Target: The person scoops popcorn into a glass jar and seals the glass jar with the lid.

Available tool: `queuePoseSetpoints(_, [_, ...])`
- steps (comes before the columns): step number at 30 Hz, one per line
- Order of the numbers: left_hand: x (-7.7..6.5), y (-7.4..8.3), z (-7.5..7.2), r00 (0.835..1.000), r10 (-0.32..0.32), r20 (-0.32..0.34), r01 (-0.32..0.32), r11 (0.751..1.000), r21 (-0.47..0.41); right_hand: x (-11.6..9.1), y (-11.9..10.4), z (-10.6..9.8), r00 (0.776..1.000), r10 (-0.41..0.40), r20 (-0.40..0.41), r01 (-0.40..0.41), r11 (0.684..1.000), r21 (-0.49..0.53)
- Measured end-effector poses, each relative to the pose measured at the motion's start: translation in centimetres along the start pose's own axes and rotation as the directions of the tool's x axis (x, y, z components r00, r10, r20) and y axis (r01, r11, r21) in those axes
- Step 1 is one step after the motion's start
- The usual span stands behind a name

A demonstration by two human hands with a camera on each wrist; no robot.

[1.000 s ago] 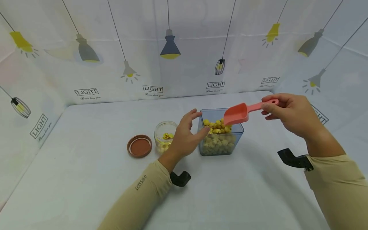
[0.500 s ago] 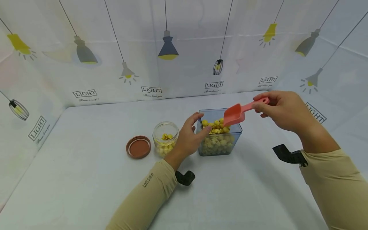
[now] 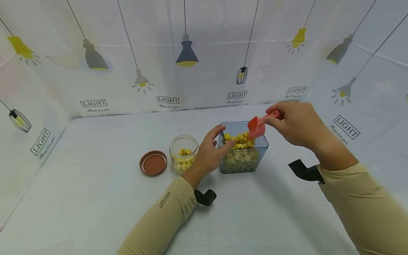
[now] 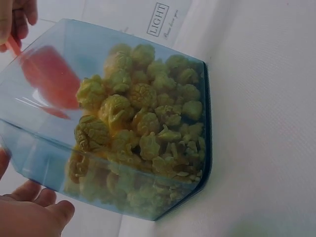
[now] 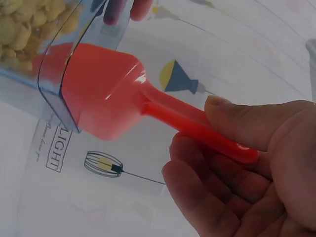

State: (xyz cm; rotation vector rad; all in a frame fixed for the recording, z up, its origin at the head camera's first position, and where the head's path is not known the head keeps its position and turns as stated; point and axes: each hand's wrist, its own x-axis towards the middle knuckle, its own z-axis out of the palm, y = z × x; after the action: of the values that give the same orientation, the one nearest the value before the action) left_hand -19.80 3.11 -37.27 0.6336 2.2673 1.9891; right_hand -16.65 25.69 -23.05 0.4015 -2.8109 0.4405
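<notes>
A blue-tinted clear box point(image 3: 243, 159) holds yellow popcorn point(image 4: 148, 113) and stands at the middle right of the table. My left hand point(image 3: 207, 152) holds its left side, fingers at the back left corner and thumb by the front rim. In the left wrist view the left hand point(image 4: 34, 215) shows at the lower left against the box wall. My right hand point(image 3: 296, 122) grips the handle of a coral-red plastic scoop point(image 3: 256, 127), thumb on top and fingers beneath. The scoop tilts down over the right rim, its tip inside the box at the popcorn.
Left of the box stands a round clear jar point(image 3: 178, 143) with popcorn inside, partly behind the left hand. A brown lid point(image 3: 153, 163) lies beside it on the white table point(image 3: 95, 198). A white cloth printed with lamps point(image 3: 127, 53) hangs behind.
My right hand has moved left, tilting the scoop more steeply down into the box. The left hand has come right to the box's left rim and stayed there over the last half second.
</notes>
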Motion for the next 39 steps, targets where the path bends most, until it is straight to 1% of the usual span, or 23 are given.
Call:
queuePoseSetpoints(4, [0.0,0.0,0.0,1.000,-0.006,0.001,0.006,1.000,-0.002,0.4,-0.8,0.6,0.999,-0.029,0.038,0.030,0.999,-0.030])
queuePoseSetpoints(9, [0.0,0.1,-0.1,1.000,0.006,0.002,-0.006,1.000,-0.003,0.7,-1.2,1.0,0.997,-0.052,0.052,0.054,0.998,-0.040])
queuePoseSetpoints(16, [0.0,0.0,-0.1,1.000,0.006,-0.002,-0.006,1.000,0.011,0.9,-1.3,0.6,0.995,-0.026,0.098,0.030,0.999,-0.036])
queuePoseSetpoints(18, [0.0,0.0,-0.1,1.000,0.004,-0.003,-0.004,1.000,0.010,0.8,-1.3,0.5,0.995,-0.021,0.093,0.024,0.999,-0.037])
queuePoseSetpoints(22, [0.0,0.1,-0.1,1.000,0.000,-0.002,0.000,1.000,0.009,0.7,-1.1,0.5,0.996,-0.042,0.076,0.045,0.998,-0.040])
queuePoseSetpoints(29, [0.1,0.1,0.0,1.000,0.003,0.003,-0.003,1.000,0.007,0.7,-0.9,0.6,0.993,-0.070,0.091,0.074,0.996,-0.042])
queuePoseSetpoints(33, [0.1,0.1,0.0,1.000,-0.005,0.001,0.005,1.000,0.011,0.7,-0.3,0.4,0.994,-0.052,0.093,0.054,0.998,-0.015])
queuePoseSetpoints(39, [0.0,0.2,0.0,1.000,-0.005,-0.004,0.005,1.000,0.014,0.7,0.3,0.1,0.993,0.021,0.114,-0.030,0.997,0.075])
